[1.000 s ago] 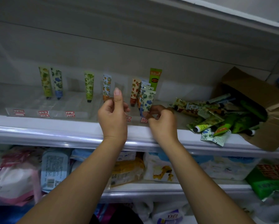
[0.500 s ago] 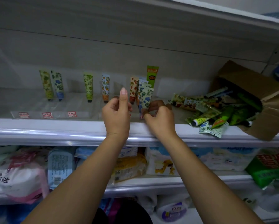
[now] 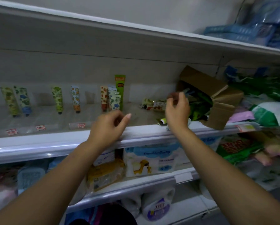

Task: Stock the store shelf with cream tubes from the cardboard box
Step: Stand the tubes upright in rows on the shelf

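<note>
Though the shelf-edge price tags point(image 3: 81, 125) blur unreadably, the left hand point(image 3: 107, 129) hangs loosely curled, empty; right hand point(image 3: 176, 111) by the cardboard box point(image 3: 223, 101): grip unclear.

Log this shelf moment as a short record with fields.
left hand: over the front edge of the shelf, fingers loosely curled, holding nothing
right hand: at the mouth of the cardboard box; grip too blurred to tell
cardboard box: on its side at the shelf's right end, opening to the left
standing tubes: upright in a row along the back
loose tubes: lying flat between the row and the box
</note>
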Motion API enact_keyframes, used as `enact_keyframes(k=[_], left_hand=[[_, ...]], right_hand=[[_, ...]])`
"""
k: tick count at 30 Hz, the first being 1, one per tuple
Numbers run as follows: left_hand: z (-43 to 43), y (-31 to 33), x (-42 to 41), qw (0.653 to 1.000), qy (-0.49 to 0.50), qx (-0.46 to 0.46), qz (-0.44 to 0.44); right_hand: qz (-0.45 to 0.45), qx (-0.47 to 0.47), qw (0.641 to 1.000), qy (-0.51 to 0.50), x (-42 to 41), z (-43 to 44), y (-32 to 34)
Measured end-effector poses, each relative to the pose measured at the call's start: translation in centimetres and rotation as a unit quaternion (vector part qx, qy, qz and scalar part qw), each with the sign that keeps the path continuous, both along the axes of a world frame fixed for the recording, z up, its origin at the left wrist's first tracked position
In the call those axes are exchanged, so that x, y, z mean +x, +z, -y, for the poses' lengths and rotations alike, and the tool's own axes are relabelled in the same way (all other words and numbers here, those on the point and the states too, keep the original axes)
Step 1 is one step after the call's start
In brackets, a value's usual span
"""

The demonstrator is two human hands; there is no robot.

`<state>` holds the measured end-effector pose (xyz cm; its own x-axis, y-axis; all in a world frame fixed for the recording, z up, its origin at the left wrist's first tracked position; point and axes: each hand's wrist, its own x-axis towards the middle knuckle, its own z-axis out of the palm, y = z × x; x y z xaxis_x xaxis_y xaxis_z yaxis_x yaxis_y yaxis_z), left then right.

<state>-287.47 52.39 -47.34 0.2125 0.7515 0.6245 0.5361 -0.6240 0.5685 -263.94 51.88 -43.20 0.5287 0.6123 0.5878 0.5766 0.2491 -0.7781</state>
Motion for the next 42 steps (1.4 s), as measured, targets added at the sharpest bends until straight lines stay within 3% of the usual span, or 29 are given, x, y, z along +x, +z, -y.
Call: enact_keyframes(k=[2, 4, 8, 11, 17, 21, 26, 35, 42], left_hand=[[0.2, 0.6, 1.8, 0.994, 0.0, 0.025, -0.104], [0.3, 1.5, 5.3, 0.995, -0.012, 0.021, -0.099], [-0.7, 3.5, 11.7, 0.985, -0.003, -0.16, -0.062], [-2.5, 3.5, 15.1, 0.967, -0.024, -0.245, -0.066], [-5.0, 4.1, 18.9, 0.937, -0.043, -0.337, -0.081], [-5.8, 5.1, 19.7, 0.878, -0.093, -0.469, -0.006], [-6.7, 5.8, 19.7, 0.862, -0.078, -0.498, -0.056], [-5.5, 4.8, 19.0, 0.804, -0.198, -0.54, 0.151], [-3.4, 4.3, 17.5, 0.764, -0.218, -0.542, 0.273]], right_hand=[[-0.013, -0.026, 0.999, -0.03, 3.5, 0.4, -0.3], [-0.029, -0.058, 0.996, -0.056, 6.9, 0.8, -0.7], [0.003, -0.134, 0.991, -0.03, 9.8, 0.5, -2.0], [0.019, -0.18, 0.983, -0.021, 9.9, 0.1, -2.6], [-0.08, -0.235, 0.968, -0.048, 9.1, -1.1, -2.5], [-0.17, -0.208, 0.963, 0.008, 9.7, -1.0, -2.6], [-0.257, -0.16, 0.952, 0.045, 9.7, -1.2, -3.6], [-0.469, -0.083, 0.867, 0.149, 8.1, -1.8, -3.5], [-0.51, -0.035, 0.837, 0.195, 6.7, 0.1, -2.0]])
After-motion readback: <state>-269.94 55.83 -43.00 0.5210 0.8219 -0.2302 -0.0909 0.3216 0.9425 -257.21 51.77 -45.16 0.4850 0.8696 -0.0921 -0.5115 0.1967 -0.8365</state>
